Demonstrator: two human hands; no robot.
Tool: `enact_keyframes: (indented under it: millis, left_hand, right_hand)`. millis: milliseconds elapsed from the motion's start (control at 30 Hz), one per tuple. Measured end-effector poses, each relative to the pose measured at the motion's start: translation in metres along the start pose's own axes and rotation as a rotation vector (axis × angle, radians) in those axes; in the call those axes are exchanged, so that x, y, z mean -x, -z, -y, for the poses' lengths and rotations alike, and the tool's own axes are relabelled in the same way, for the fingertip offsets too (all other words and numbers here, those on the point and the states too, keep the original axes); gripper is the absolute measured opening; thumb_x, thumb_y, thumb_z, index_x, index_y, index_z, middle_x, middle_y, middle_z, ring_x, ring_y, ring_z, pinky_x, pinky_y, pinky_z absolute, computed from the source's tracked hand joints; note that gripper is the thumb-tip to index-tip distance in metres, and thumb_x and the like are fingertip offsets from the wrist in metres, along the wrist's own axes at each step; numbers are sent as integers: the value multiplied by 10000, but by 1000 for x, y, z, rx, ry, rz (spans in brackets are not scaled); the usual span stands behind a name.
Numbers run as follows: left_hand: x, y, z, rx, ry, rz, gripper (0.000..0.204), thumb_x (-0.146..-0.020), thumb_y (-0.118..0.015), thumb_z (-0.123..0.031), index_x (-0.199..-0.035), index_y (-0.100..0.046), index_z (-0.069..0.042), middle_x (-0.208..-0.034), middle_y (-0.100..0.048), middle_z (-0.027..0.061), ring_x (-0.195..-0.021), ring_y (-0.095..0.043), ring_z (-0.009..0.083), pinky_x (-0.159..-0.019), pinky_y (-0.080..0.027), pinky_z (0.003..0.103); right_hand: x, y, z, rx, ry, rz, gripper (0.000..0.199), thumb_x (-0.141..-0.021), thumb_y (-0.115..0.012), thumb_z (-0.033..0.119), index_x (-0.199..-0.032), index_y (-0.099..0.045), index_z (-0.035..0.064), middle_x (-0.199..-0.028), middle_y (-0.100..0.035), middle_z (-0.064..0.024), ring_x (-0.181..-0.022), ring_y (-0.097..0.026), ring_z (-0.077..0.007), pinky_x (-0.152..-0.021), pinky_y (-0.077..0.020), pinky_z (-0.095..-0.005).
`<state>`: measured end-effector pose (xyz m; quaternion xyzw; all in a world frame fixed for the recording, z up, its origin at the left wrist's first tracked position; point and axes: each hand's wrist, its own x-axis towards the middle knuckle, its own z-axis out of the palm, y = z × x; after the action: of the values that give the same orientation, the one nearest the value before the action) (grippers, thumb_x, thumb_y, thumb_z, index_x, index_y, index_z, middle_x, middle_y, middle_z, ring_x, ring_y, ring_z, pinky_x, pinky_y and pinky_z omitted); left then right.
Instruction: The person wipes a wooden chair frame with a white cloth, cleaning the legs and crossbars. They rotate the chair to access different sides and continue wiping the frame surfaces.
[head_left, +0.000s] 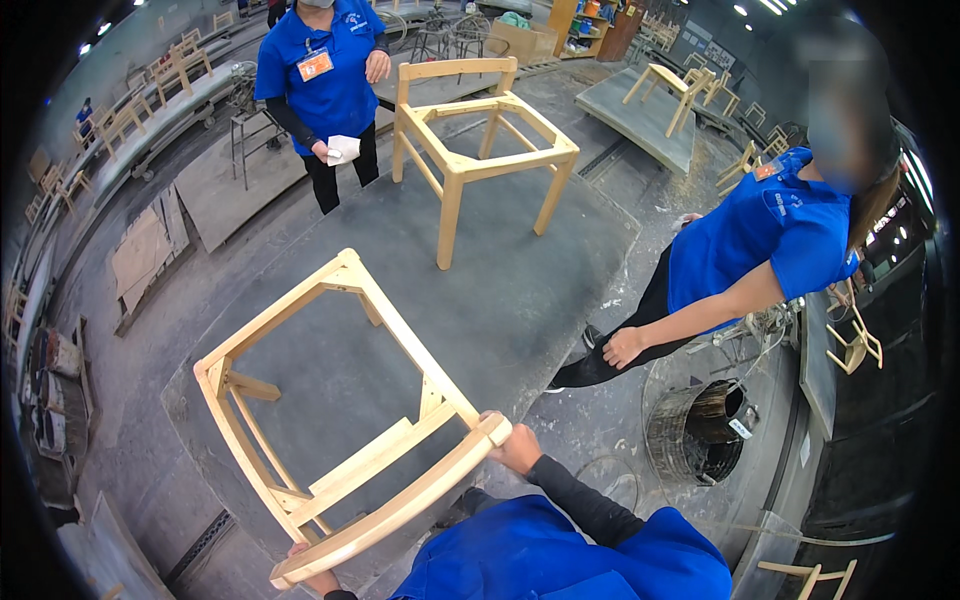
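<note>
Pale wooden chair [370, 462], open seat frame, legs downward over the table [490, 330], backrest nearest.

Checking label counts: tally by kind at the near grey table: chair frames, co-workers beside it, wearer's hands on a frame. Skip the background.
Chair frames: 2 (near frame, far frame)
Co-workers: 2 (left co-worker, right co-worker)
Wearer's hands on the near frame: 2 (left hand, right hand)
Total: 6
</note>
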<state>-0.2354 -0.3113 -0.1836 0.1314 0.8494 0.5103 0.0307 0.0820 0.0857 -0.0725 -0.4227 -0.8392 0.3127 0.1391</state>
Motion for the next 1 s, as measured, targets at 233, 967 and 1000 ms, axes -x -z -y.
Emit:
enact_keyframes:
  millis: [233, 967, 1000]
  left_hand:
    - [10, -11, -58, 12, 24, -8, 171, -820, -619, -149, -915, -541, -30, -875, -518, 53, -838, -509, 198, -800, -426, 342]
    - [7, -28, -58, 120, 51, 59, 430, -828, -695, -198, -1135, -450, -23, -1075, -502, 95, -1036, -497, 221, -949, -390, 357]
    - [7, -29, -57, 138, 47, 52, 440, -826, -703, -207, -1138, -455, -21, -1081, -508, 97, -1035, -503, 221, -946, -395, 359]
  right_hand:
    - [-5, -4, -10, 33, 46, -56, 646, -743, -735, 384, -1267, -467, 118, -675, -639, -191, -667, -641, -395, -623, -523, -474]
    - [-20, 15, -2, 83, -53, -54, 513, -721, -733, 364, -1095, -606, 36, -723, -665, -204, -689, -657, -381, -671, -541, -438]
    - [-20, 16, -1, 86, -60, -54, 505, -725, -729, 361, -1093, -606, 38, -725, -666, -202, -691, -658, -381, -674, -541, -438]
